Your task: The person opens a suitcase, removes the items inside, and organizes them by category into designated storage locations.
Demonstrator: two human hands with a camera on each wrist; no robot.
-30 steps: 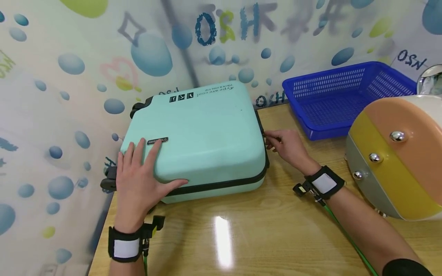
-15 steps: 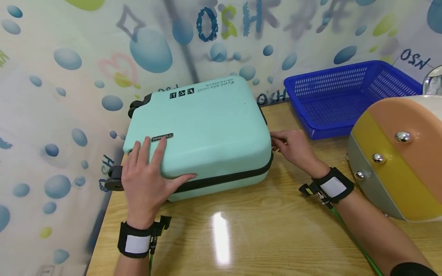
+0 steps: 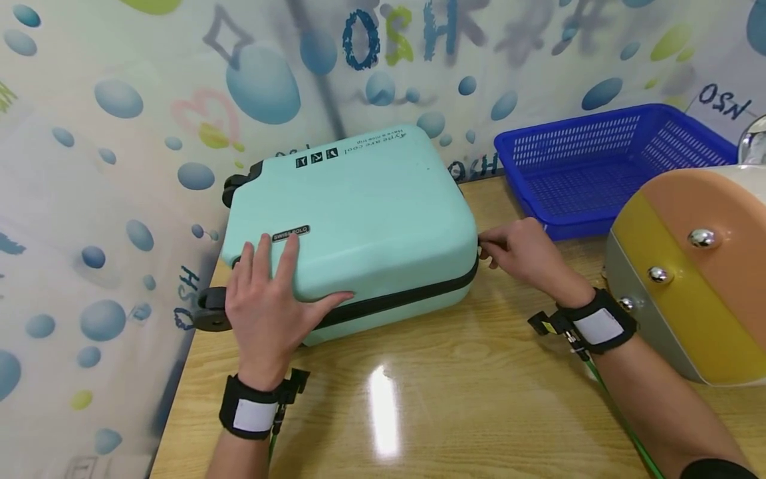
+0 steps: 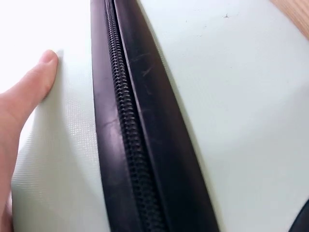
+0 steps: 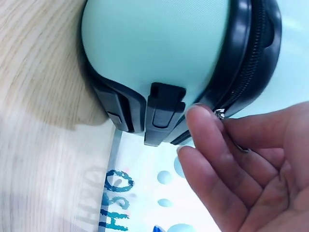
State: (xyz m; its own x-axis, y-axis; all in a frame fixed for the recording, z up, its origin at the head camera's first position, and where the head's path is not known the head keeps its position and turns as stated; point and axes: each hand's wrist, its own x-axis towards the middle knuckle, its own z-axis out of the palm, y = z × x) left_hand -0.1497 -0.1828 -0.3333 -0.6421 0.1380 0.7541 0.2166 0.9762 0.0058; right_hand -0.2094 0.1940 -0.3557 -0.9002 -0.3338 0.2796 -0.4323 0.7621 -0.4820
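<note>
- A glossy, light-brown wood-grain table (image 3: 455,406) lies below the fingers; beyond them rises a white backdrop (image 3: 149,60) printed with blue and green spots and lettering.
- The mint-green, hard-shell suitcase (image 3: 359,206) lies flat under the left fingers, its end meeting the right fingertips.
- The left hand (image 3: 266,313) rests on it with fingers spread, thumb out towards the near edge.
- The right wrist view shows what the head view hides: the right hand (image 3: 529,256) pinches a small metal zipper pull (image 5: 220,114) between thumb and forefinger, near a black plastic handle (image 5: 165,108).
- Beside the left thumb, its wrist view resolves a plain dark band into a black zipper (image 4: 130,121) with coarse ridged teeth and smooth borders.
- Beyond the right fingers sits a blue perforated plastic basket (image 3: 574,231); to their right, a rounded peach, yellow and grey case (image 3: 676,293) with shiny domed knobs.
</note>
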